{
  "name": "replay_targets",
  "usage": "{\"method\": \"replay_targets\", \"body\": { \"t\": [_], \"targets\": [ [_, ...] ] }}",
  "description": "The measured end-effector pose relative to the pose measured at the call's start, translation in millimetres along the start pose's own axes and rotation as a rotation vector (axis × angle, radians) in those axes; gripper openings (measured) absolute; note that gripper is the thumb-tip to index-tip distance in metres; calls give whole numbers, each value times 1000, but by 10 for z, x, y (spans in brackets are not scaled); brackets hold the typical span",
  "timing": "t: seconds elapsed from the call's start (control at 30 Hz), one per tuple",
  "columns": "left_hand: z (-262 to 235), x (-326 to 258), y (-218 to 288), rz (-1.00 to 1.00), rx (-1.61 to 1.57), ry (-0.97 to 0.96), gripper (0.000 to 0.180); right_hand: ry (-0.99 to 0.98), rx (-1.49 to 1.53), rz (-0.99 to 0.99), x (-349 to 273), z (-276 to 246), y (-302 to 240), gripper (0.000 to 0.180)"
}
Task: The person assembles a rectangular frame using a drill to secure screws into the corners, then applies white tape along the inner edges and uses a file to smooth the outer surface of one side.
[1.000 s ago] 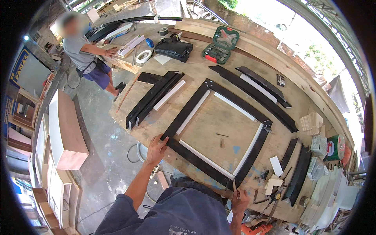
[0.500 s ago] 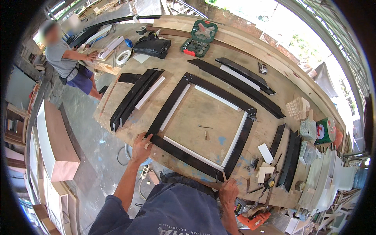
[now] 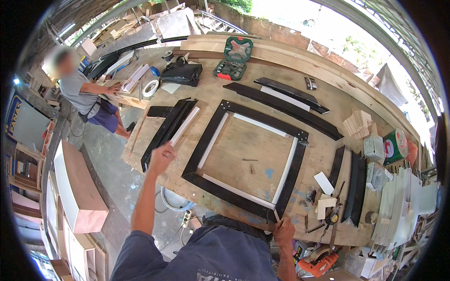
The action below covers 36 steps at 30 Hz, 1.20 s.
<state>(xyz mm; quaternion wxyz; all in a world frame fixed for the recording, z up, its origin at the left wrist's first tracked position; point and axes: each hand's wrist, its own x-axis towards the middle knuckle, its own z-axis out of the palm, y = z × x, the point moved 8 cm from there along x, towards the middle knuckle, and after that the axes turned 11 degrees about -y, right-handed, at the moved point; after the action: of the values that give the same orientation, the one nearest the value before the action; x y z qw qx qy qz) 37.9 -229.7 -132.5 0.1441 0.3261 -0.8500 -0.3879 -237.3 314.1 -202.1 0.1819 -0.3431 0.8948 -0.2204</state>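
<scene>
A square black frame [image 3: 232,194] with white strips [image 3: 239,191] along its inner edges lies on the wooden worktable [image 3: 225,161]. My right hand [image 3: 283,231] is closed at its near right corner, around a thin, light stick-like thing [image 3: 276,216] that touches the corner. My left hand [image 3: 162,157] is off the frame, above the near end of the black bars [image 3: 165,129] and a loose white strip [image 3: 184,126]. Its fingers look curled, but motion and angle hide whether anything is in them. Small slim pieces [image 3: 250,160] lie inside the frame.
More black bars [image 3: 286,110] lie beyond the frame, others [image 3: 355,189] to its right. At the back are an open green tool case [image 3: 233,63] and a black bag [image 3: 182,73]. An orange power saw [image 3: 318,263] sits low right. Another person [image 3: 77,84] stands at far left.
My left hand has let go of the frame's near left corner and moved left and up to the black bars. My right hand stays at the near right corner. The view has shifted slightly.
</scene>
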Motion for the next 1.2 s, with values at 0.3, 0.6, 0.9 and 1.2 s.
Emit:
{"method": "replay_targets", "body": {
  "t": [0.3,0.6,0.9,1.2],
  "targets": [
    [-2602,1298,-390,-600,134,264,67,45,159,-111,-16,-243,-32,12],
    [-3155,1388,-313,-562,271,264,82,78,146,-10,-95,-162,-194,13],
    [-211,792,864,27,163,158,31,-21,-65,93,-13,-230,-248,18],
    [2898,-574,2543,480,-110,-525,17,110,132,76,-124,-406,-140,11]
  ]
}}
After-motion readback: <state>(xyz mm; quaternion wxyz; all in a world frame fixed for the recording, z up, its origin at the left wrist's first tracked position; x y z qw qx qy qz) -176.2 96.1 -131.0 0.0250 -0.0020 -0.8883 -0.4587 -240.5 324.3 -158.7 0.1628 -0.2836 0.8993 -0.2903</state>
